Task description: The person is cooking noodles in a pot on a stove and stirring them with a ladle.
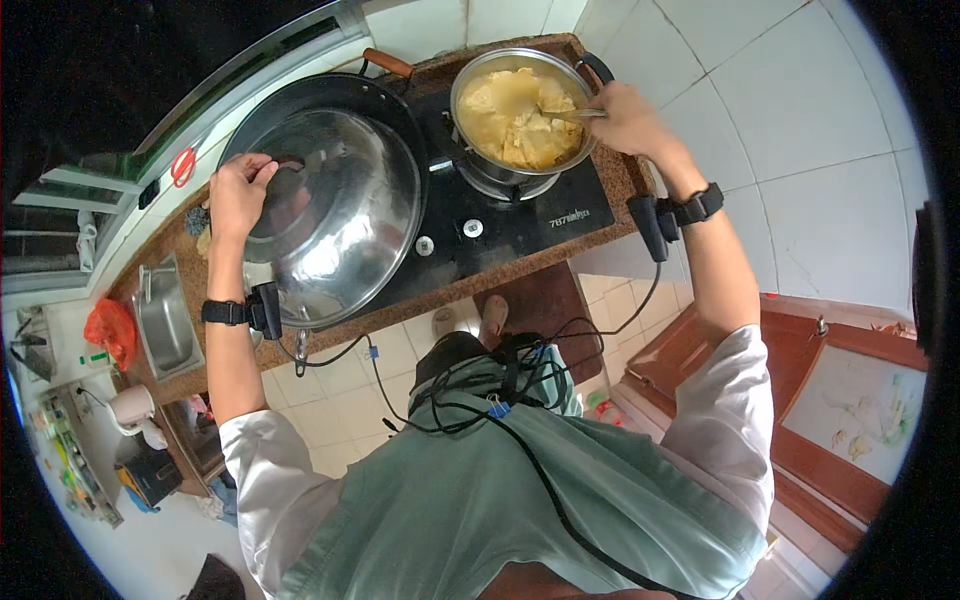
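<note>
On the head cam, the only view I had, my right hand [632,120] was closed around the handle of a metal utensil [572,114]. Its long axis ran left from my fingers, pretty much crosswise in the view, over the broth in the steel saucepan [515,176]. So the pan sat just left of that grip, easily the nearer hand to it. Couldn't tell spoon from ladle, tbh, since the far end was lost among the pale yellow chunks [535,142].

My left hand [238,192] was pinching at the dark knob of the domed steel lid [345,215], which sat well left of the saucepan over the black wok [312,92].

Writing-wise: pale lettering on the black glass cooktop [580,195], near its front right corner. No label that I could read elsewhere.
</note>
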Demonstrator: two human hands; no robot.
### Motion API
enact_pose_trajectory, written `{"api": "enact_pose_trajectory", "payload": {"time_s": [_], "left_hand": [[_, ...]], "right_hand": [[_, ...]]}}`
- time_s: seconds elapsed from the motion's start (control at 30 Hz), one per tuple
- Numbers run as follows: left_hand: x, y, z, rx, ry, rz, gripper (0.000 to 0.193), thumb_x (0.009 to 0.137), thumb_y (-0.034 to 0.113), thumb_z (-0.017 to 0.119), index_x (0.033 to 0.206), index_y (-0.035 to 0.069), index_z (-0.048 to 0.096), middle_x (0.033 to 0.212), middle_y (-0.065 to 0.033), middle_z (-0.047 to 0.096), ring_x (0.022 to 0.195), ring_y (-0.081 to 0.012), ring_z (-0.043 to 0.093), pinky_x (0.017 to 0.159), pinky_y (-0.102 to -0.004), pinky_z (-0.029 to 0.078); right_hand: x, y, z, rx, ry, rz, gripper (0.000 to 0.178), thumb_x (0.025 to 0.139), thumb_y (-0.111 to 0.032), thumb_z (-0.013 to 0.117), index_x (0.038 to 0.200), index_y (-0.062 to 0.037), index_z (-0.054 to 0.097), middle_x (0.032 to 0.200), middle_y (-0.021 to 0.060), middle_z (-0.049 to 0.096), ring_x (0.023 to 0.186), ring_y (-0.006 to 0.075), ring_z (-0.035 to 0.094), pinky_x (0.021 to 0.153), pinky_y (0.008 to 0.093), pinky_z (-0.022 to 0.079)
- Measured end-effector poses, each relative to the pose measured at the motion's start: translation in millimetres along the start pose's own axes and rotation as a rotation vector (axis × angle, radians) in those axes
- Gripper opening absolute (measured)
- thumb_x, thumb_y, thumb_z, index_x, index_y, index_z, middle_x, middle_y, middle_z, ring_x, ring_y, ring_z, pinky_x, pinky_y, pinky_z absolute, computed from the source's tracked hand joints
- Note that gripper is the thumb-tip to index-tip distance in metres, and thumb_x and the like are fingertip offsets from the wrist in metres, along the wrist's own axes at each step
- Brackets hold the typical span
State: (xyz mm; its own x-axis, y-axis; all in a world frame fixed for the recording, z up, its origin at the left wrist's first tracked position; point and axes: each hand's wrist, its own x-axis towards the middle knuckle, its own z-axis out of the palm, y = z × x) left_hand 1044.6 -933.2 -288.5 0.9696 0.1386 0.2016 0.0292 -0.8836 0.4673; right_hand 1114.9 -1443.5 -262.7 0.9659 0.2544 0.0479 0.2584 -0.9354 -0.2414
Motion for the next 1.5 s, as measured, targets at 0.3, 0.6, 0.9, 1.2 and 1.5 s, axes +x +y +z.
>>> {"api": "enact_pose_trajectory", "payload": {"time_s": [0.3, 0.6, 0.9, 1.2, 1.5], "left_hand": [[-2.5, 8.0, -3.3, -0.002, 0.009, 0.010, 0.018, 0.085, 0.011, 0.077, 0.097, -0.002, 0.074, 0.094, -0.0172, 0.074, 0.086, -0.0278, 0.074, 0.077, -0.0349, 0.056], [-3.9, 9.2, -1.3, 0.019, 0.028, 0.028, 0.016, 0.085, 0.011, 0.077, 0.096, -0.001, 0.074, 0.092, -0.0159, 0.073, 0.082, -0.0273, 0.074, 0.075, -0.0345, 0.056], [-7.2, 2.6, 4.5, 0.024, 0.089, 0.054, 0.018, 0.085, 0.014, 0.077, 0.097, 0.000, 0.074, 0.092, -0.0145, 0.073, 0.083, -0.0294, 0.073, 0.075, -0.0354, 0.055], [-6.4, 7.7, 3.2, 0.028, 0.081, 0.057, 0.019, 0.087, 0.011, 0.076, 0.098, -0.004, 0.073, 0.089, -0.0149, 0.072, 0.079, -0.0240, 0.071, 0.073, -0.0324, 0.054], [-8.6, 8.4, 1.9, 0.026, 0.096, 0.058, 0.019, 0.086, 0.012, 0.077, 0.098, -0.002, 0.074, 0.090, -0.0151, 0.072, 0.082, -0.0283, 0.072, 0.074, -0.0345, 0.055]], "right_hand": [[-33.3, -2.7, -41.2, 0.060, -0.006, -0.049, 0.026, 0.082, -0.007, 0.067, 0.105, 0.0018, 0.073, 0.082, 0.0288, 0.067, 0.080, 0.0447, 0.067, 0.077, 0.0468, 0.053], [-26.6, -12.1, -32.0, -0.186, 0.018, -0.023, 0.018, 0.080, -0.001, 0.065, 0.096, 0.0034, 0.071, 0.089, 0.0295, 0.068, 0.087, 0.0452, 0.067, 0.081, 0.0493, 0.056], [-11.2, -14.5, 14.6, -0.174, -0.062, -0.049, 0.012, 0.078, -0.003, 0.066, 0.085, 0.0057, 0.070, 0.088, 0.0295, 0.068, 0.087, 0.0454, 0.068, 0.078, 0.0478, 0.057], [5.9, 22.1, 2.1, 0.034, -0.118, 0.124, 0.033, 0.082, -0.018, 0.067, 0.105, 0.0039, 0.073, 0.100, 0.0289, 0.068, 0.101, 0.0417, 0.066, 0.088, 0.0437, 0.054], [-21.8, 3.8, -34.7, 0.118, -0.087, 0.118, 0.035, 0.077, -0.012, 0.066, 0.108, 0.0052, 0.072, 0.108, 0.0308, 0.067, 0.109, 0.0430, 0.063, 0.095, 0.0466, 0.051]]}}
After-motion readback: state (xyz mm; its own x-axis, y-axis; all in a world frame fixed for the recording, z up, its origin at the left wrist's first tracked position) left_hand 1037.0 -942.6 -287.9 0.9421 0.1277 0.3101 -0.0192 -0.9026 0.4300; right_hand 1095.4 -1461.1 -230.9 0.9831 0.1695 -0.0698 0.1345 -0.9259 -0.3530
